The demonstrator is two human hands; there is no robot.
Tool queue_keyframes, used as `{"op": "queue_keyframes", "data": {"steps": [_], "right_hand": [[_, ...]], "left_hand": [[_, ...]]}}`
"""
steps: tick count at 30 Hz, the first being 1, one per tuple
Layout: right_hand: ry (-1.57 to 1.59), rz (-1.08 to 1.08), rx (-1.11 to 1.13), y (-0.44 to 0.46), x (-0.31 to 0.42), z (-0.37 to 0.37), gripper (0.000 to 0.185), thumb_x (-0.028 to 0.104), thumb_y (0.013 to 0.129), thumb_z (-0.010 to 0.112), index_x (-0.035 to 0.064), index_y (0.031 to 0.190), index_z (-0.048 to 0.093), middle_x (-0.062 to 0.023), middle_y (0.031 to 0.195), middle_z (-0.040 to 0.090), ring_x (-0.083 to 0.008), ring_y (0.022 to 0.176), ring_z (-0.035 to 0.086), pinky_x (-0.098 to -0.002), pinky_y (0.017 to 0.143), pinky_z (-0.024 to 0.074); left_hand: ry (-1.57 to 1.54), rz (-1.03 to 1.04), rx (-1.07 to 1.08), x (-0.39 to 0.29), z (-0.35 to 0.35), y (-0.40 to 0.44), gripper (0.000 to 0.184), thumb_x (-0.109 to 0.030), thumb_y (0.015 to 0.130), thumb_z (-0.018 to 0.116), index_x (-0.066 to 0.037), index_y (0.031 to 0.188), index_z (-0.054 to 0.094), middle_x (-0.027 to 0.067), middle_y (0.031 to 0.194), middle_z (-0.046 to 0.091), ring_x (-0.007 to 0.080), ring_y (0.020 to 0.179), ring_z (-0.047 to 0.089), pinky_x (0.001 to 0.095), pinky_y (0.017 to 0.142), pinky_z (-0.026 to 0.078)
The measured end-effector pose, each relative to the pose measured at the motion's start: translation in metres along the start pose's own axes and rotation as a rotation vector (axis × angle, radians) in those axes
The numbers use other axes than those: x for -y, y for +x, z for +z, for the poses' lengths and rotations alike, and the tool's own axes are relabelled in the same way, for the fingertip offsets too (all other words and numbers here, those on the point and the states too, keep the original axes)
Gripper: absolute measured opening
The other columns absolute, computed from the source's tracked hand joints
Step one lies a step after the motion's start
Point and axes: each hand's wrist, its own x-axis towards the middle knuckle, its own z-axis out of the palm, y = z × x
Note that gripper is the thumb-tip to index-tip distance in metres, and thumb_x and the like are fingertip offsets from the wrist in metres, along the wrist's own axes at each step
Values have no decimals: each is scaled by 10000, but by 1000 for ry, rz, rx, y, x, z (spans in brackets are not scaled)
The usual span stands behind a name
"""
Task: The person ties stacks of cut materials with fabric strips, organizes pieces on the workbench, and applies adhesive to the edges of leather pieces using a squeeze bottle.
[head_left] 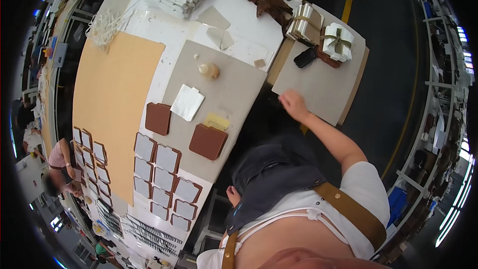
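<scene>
If the dark apron [271, 167] catches the bench [266, 32], the grey board [241, 77] could shift. The brown panel [207, 142], on the board's body-side edge, might slide off if brushed; the bottle [209, 71], toward the board's middle, might tip if bumped. Right of the board, the right hand [294, 104] reaches forward, curled and blurred; nearer the body than the board, the left hand [233, 196] hangs low, partly hidden. I cannot tell whether either holds anything.

Strip lights [454, 209] glare at right; edges bow; tabletop [249, 40] bright.
</scene>
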Motion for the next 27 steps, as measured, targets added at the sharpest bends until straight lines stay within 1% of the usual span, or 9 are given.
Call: {"op": "queue_keyframes", "data": {"steps": [2,3,6,8,13,14,15,17,27], "right_hand": [[99,-302,346,-53,13,33,170,155,864,589,36,749,547,-120,745,555,-299,719,558,-413,630,461],[108,-123,536,-80,5,57,101,105,870,540,13,887,578,-143,844,597,-320,825,583,-419,704,491],[-26,572,652,-135,-44,154,542,85,905,428,-23,1414,275,-263,1307,451,-394,1212,447,-421,1024,387],[-3,829,878,-162,-85,234,572,207,922,453,-52,1404,285,-267,1360,404,-398,1250,413,-429,1074,332],[20,567,1418,-245,-74,312,517,422,946,367,64,1295,500,-220,1346,458,-369,1274,416,-424,1095,297],[74,767,1307,-264,-64,312,560,451,967,266,59,1290,501,-212,1352,460,-376,1276,412,-424,1097,292],[-111,462,1394,-273,-62,317,549,448,963,278,72,1296,501,-201,1358,462,-377,1281,407,-426,1099,289],[113,619,1438,-274,-81,324,500,399,951,335,69,1282,512,-203,1349,470,-359,1284,412,-425,1094,296],[-241,106,1220,-146,-85,376,328,205,908,432,10,1101,612,-225,1170,586,-380,1131,546,-435,957,446]], "left_hand": [[-59,-217,-27,43,20,-4,275,-77,889,515,21,1143,556,189,1096,593,294,1005,584,344,884,445],[-74,-248,-29,45,27,-12,276,-75,888,513,21,1143,556,189,1096,593,294,1005,584,344,883,445],[-64,-160,-47,37,26,-33,277,-69,884,509,21,1142,556,188,1096,593,294,1006,584,344,881,446],[-55,-138,-78,36,23,-37,278,-66,881,506,22,1141,556,187,1096,593,293,1006,585,344,880,446],[-54,-153,-150,44,33,-36,281,-56,875,499,23,1139,556,186,1096,593,292,1006,585,344,877,448],[-57,-161,-161,45,37,-34,281,-54,874,498,23,1138,556,186,1096,593,292,1007,585,344,877,448],[-54,-164,-165,45,41,-30,282,-52,872,496,23,1138,556,185,1096,593,292,1007,585,343,876,448],[-60,-164,-169,45,48,-20,283,-48,870,493,23,1137,556,185,1096,593,292,1007,585,343,875,449],[-114,-89,-128,56,74,28,291,-29,857,479,25,1133,555,182,1096,593,290,1008,586,343,869,451]]}}
